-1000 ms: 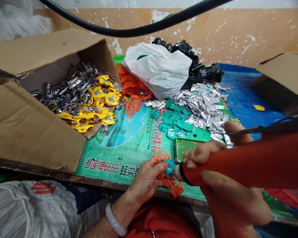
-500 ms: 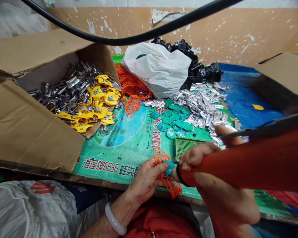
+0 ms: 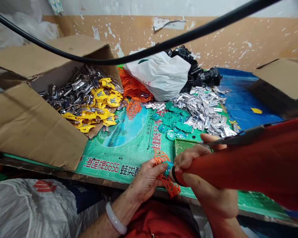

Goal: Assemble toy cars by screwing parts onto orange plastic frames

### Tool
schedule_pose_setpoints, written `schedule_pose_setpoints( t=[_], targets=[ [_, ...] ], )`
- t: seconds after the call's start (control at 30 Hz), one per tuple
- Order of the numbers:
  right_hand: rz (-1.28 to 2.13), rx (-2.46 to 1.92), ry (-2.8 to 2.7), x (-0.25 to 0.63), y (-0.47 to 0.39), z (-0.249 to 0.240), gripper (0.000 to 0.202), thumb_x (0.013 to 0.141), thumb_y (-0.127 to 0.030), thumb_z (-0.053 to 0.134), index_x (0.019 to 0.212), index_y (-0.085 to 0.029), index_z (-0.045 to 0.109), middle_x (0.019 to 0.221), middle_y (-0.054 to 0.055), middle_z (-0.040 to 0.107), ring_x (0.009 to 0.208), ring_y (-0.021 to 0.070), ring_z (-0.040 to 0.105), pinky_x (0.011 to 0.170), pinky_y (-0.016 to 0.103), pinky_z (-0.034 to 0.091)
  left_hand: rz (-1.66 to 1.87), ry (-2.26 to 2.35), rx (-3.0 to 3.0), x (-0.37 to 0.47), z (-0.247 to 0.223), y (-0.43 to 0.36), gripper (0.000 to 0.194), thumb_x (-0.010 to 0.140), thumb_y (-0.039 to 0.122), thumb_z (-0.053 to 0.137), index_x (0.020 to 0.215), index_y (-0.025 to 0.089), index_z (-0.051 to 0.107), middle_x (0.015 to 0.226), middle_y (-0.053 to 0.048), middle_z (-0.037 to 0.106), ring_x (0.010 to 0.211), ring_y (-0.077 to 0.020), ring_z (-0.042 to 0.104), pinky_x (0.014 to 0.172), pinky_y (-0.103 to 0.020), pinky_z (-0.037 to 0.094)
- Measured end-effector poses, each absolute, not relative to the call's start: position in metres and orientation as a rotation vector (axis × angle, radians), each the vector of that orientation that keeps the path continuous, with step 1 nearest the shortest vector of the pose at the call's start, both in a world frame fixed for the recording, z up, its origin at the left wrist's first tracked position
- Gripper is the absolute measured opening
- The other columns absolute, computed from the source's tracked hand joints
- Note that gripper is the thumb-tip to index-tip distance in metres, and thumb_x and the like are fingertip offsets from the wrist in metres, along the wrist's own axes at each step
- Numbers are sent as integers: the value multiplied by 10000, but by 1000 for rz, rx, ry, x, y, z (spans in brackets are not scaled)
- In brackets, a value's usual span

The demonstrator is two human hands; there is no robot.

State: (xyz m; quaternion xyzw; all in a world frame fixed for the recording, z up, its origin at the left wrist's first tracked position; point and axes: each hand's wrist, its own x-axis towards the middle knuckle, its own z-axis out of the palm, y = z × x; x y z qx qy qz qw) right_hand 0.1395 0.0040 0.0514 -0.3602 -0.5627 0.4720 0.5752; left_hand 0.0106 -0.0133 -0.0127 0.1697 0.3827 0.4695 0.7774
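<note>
My left hand (image 3: 149, 178) pinches an orange openwork plastic piece (image 3: 172, 190) over the table's front edge, thumb on top. A small teal plastic part (image 3: 168, 169) lies against that piece beside the thumb. My right hand (image 3: 201, 175) is wrapped round a red power screwdriver (image 3: 228, 168) with a black lever along its top. The tool's nose meets the teal part; its tip is hidden there. Just behind the hands sits a green perforated basket (image 3: 180, 145), partly covered by the right hand. Beyond it are several loose teal parts (image 3: 175, 120).
A cardboard box (image 3: 57, 132) with shiny and yellow pieces (image 3: 99, 96) lies at left. Silvery pieces (image 3: 201, 105), a white bag (image 3: 161, 74), an orange mesh pile (image 3: 134, 86) and black parts (image 3: 211, 77) fill the back. Another box (image 3: 285, 76) stands right. A black cable (image 3: 109, 61) crosses above.
The screwdriver and my right hand have shifted slightly left, and the tool's rear is lower in view. My left hand keeps its hold. The camera view has tilted slightly.
</note>
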Motion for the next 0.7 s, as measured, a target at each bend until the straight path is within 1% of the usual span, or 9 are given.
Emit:
schedule_pose_setpoints(
  t=[0.1,0.2,0.3,0.37,0.4,0.5,0.57,0.63,0.7],
  targets=[
    [1096,-840,-1360,141,7,49,399,684,-201,740,1027,-283,551,700,-32,607,647,188,619,644,370,560,1014,843,376,11,-10,-14,322,772,277,707,1025,89,645,941,-134,707,871,-262,682,699,-341,558],
    [1083,-787,-1400,141,10,51,342,706,-229,733,989,-286,550,668,-38,603,607,181,614,593,350,550,1015,853,375,11,-11,-15,307,746,302,728,959,98,643,896,-126,704,801,-257,682,649,-344,558],
    [1041,-732,-1390,140,11,54,333,734,-227,713,1011,-287,539,646,-47,602,563,163,604,587,331,547,1060,830,379,12,-13,-15,304,723,335,753,890,106,645,774,-79,676,684,-206,658,608,-313,544],
    [1033,-712,-1347,141,11,55,377,738,-207,705,1062,-287,528,671,-42,618,574,157,615,597,320,550,1081,822,360,13,-15,-15,315,706,348,773,870,109,649,738,-52,652,618,-164,628,595,-294,534],
    [1049,-713,-1320,142,11,55,370,731,-205,708,1052,-276,539,678,-35,618,582,158,617,573,310,545,1085,824,347,13,-16,-15,328,692,351,786,870,111,651,733,-44,646,601,-152,619,596,-293,534],
    [1115,-804,-1221,151,19,57,208,691,-242,738,846,-210,602,664,-7,589,557,163,592,419,267,474,1096,836,309,12,-19,-14,374,663,337,813,925,118,659,743,-37,648,630,-164,633,617,-311,545],
    [1060,-913,-1166,158,30,60,192,650,-263,764,717,-179,605,632,0,578,495,151,554,361,256,420,1104,837,284,11,-20,-14,393,660,316,819,965,126,660,762,-39,658,670,-185,652,636,-330,552],
    [930,-1036,-1160,166,44,65,210,626,-278,780,696,-164,619,603,0,581,451,140,524,368,272,419,1111,840,265,10,-21,-15,393,658,295,823,979,134,663,802,-47,675,699,-198,665,653,-341,554],
    [748,-1160,-1182,171,57,71,258,615,-322,795,727,-158,631,614,1,591,461,139,520,411,290,438,1120,850,258,9,-22,-16,388,660,287,821,984,140,668,844,-57,693,715,-204,674,657,-337,552]
  ],
)
